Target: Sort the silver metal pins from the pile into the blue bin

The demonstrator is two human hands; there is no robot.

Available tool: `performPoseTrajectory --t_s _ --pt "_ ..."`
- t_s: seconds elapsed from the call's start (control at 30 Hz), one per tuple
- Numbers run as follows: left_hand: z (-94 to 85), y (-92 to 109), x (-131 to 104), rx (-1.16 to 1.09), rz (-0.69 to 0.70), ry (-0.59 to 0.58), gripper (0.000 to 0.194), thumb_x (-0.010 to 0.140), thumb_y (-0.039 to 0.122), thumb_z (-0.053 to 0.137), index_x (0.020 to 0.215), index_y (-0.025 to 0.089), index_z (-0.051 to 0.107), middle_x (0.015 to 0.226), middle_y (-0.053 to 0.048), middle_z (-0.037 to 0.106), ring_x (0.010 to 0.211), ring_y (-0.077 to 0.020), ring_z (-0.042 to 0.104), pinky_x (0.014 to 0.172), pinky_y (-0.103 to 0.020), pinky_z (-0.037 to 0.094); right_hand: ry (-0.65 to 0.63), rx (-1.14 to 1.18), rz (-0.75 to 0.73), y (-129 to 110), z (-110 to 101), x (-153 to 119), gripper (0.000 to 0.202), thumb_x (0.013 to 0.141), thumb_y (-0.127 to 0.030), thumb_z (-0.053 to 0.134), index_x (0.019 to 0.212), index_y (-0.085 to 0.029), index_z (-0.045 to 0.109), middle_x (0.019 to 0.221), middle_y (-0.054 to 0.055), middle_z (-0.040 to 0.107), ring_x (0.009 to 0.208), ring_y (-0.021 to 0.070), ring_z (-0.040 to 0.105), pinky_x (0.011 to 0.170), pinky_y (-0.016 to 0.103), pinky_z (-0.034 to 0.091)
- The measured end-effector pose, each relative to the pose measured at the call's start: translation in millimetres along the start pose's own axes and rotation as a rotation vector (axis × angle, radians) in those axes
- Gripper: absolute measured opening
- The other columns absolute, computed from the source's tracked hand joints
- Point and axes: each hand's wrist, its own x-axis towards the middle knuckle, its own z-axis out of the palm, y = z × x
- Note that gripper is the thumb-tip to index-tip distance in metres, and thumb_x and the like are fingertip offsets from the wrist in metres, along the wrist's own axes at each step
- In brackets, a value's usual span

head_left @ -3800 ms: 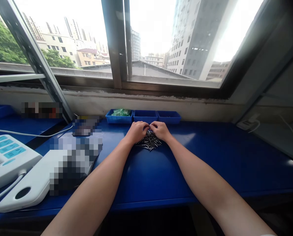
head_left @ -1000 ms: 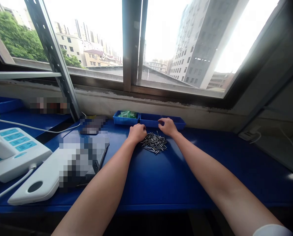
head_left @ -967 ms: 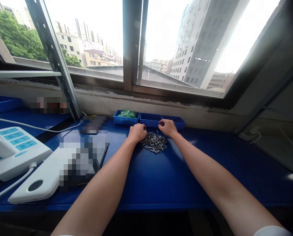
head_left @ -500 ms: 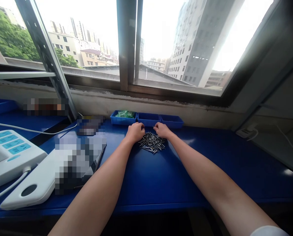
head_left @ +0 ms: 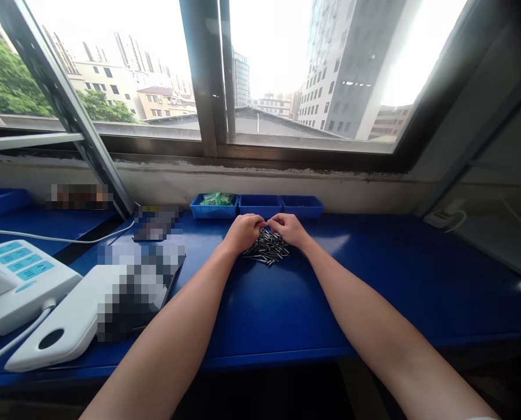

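A loose pile of small, slim metal pins lies on the blue tabletop. Over the left back edge of the pile is my left hand, its fingers pinched together. My right hand faces it from the other side, thumb and forefinger pinched too. The fingertips of both hands meet, or nearly meet, above the pile. Whatever sits between them is too small to make out. Just behind the hands stand three blue bins: the left bin holds green plastic packets, beside a middle bin and a right bin.
On the left lie a white power strip with its cord and a long white device. Blurred-out items sit beside my left forearm. A metal shelf post rises at the left, and a window runs along the back.
My hands have come together; the right one moved left until its fingertips reached the left hand's. The view has shifted slightly. The pile and bins look the same.
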Motion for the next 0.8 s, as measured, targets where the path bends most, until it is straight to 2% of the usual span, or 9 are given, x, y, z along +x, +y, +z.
performPoseTrajectory --t_s 0.1,0.23,0.4,0.53,0.7,0.8 --pt "1.5 0 -1 0.041 0.0 -0.013 0.028 0.088 0.031 0.047 0.078 0.017 0.069 0.079 -0.006 0.069 0.076 -0.018 0.061 0.071 -0.027 0.044 0.008 -0.002 0.009 0 -3 -3 0.025 0.074 -0.041 0.059 0.072 -0.016 0.064 0.062 0.002 0.065 0.051 0.0107 0.05 0.052 0.024 0.037" --pt "2.4 0 -2 0.087 -0.017 -0.027 0.037 0.09 0.036 0.042 0.071 0.017 0.066 0.074 -0.007 0.067 0.071 -0.0171 0.06 0.068 -0.026 0.042 0.053 -0.074 0.03 1 -3 -3 0.029 0.074 -0.043 0.059 0.062 -0.017 0.064 0.056 0.002 0.064 0.051 0.0119 0.052 0.053 0.025 0.039" --pt "2.5 -4 -2 0.013 -0.092 0.033 0.033 0.089 0.032 0.041 0.078 0.017 0.068 0.083 -0.006 0.069 0.077 -0.0173 0.062 0.07 -0.025 0.044 0.084 0.217 0.005 -2 3 -2 0.025 0.066 -0.035 0.068 0.083 -0.017 0.07 0.069 0.003 0.069 0.066 0.0162 0.062 0.064 0.028 0.047" --pt "3.5 -8 -2 -0.011 -0.132 0.057 0.034 0.089 0.037 0.042 0.079 0.017 0.069 0.08 -0.006 0.07 0.076 -0.0177 0.061 0.069 -0.025 0.043 0.055 0.391 0.051 -6 1 -3 0.031 0.061 -0.033 0.071 0.087 -0.017 0.072 0.083 0.005 0.072 0.078 0.0187 0.064 0.071 0.03 0.049" --pt "5.3 -11 -3 -0.008 -0.146 0.067 0.039 0.09 0.041 0.04 0.073 0.017 0.067 0.072 -0.005 0.068 0.068 -0.0167 0.059 0.064 -0.026 0.041 -0.002 0.411 0.074 -8 -4 -6 0.035 0.064 -0.033 0.068 0.095 -0.019 0.072 0.095 0.005 0.072 0.086 0.0207 0.063 0.065 0.028 0.047" --pt "5.9 -11 -3 0.02 -0.145 0.055 0.041 0.09 0.042 0.039 0.073 0.018 0.066 0.073 -0.005 0.067 0.07 -0.0172 0.059 0.066 -0.027 0.041 -0.027 0.387 0.101 -7 -4 -7 0.035 0.067 -0.034 0.065 0.098 -0.02 0.072 0.1 0.005 0.071 0.088 0.0219 0.063 0.062 0.028 0.045"
